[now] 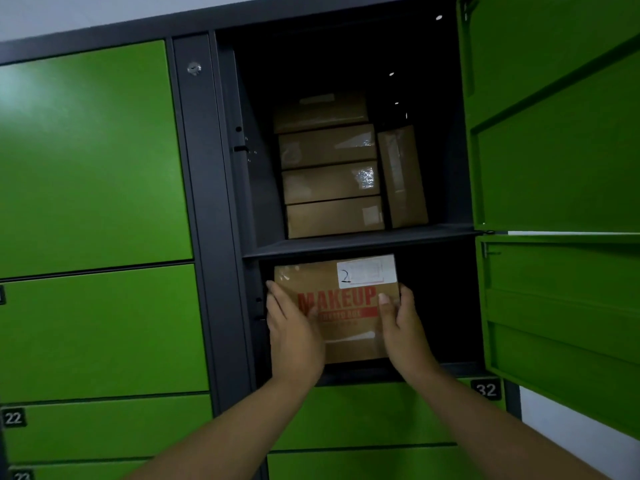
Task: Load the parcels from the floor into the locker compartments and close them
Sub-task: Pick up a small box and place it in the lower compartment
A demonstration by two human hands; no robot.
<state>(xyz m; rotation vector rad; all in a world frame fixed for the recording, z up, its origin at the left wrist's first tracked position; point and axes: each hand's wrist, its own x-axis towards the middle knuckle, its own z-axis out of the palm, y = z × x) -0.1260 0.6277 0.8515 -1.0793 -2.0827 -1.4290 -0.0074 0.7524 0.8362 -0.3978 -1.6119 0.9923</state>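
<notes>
- Brown parcel printed "MAKEUP" stands at the mouth of the lower compartment; in the dim light it seems to rest on its floor.
- Left hand and right hand: each grip clamped on one side edge of the parcel.
- Upper compartment holds stacked boxes.
- Both green doors stand open at the right.

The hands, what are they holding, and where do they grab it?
The MAKEUP box: the left hand grips its left side, the right hand its right side.
</notes>
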